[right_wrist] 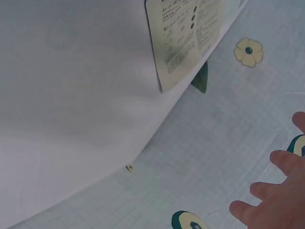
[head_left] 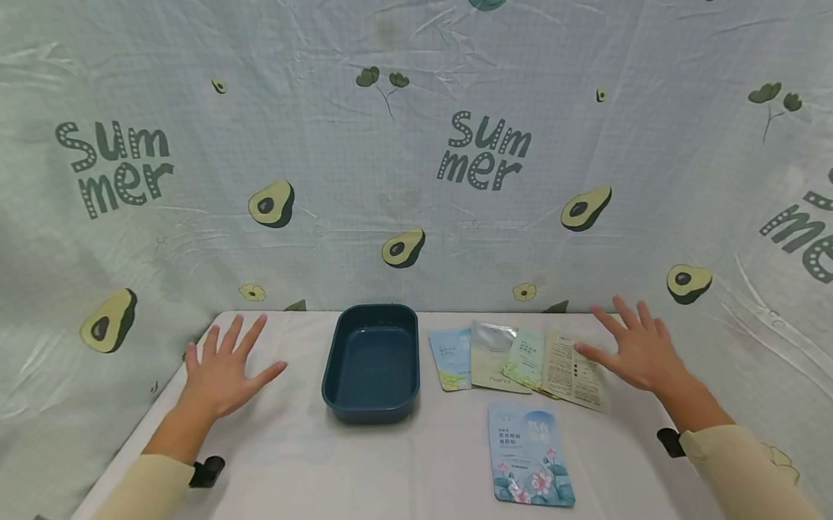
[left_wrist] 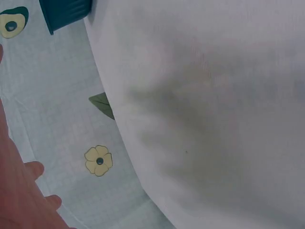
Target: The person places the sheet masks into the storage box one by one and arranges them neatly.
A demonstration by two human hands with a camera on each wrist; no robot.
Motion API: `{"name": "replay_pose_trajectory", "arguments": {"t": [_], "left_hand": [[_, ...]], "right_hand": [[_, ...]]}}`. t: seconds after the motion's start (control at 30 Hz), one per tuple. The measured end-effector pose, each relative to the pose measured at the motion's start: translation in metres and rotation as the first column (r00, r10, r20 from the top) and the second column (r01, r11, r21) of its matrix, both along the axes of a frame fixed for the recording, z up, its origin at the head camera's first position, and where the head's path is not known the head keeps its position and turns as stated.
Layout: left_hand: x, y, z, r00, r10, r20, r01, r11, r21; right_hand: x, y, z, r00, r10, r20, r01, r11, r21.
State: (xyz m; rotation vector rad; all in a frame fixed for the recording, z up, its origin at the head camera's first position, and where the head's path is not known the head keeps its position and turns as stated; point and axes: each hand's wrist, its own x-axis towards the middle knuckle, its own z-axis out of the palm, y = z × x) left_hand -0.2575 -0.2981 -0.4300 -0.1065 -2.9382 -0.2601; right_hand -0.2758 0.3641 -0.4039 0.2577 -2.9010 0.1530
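Two hands, left hand and right hand, are hovering empty, spread; floral packet is lying flat, likely light, slick, bendy; pinch edge.

wall: pale wrinkled cloth | "summer" lettering: 10, 1 and 3 o'clock | avocado prints: scattered | bench: white top, 6 o'clock | light: soft, shadows blurred

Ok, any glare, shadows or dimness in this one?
Head view: fairly bright, slight sheen on the silvery packet; left wrist view: dimmer, soft-edged shadows across the white tabletop; right wrist view: also dim, the beige packet's smallest print too indistinct to read.
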Motion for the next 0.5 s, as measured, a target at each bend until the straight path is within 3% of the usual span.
{"name": "replay_pose_trajectory", "arguments": {"t": [0.3, 0.5], "left_hand": [[0.009, 0.016, -0.001, 1.000, -0.012, -0.028, 0.014, 0.997, 0.074], [0.014, 0.025, -0.007, 0.999, -0.023, -0.045, 0.027, 0.994, 0.108]], "right_hand": [[0.017, -0.015, -0.014, 0.998, 0.034, -0.044, -0.038, 0.995, -0.092], [0.030, -0.028, -0.027, 0.998, 0.048, -0.038, -0.053, 0.986, -0.160]]}}
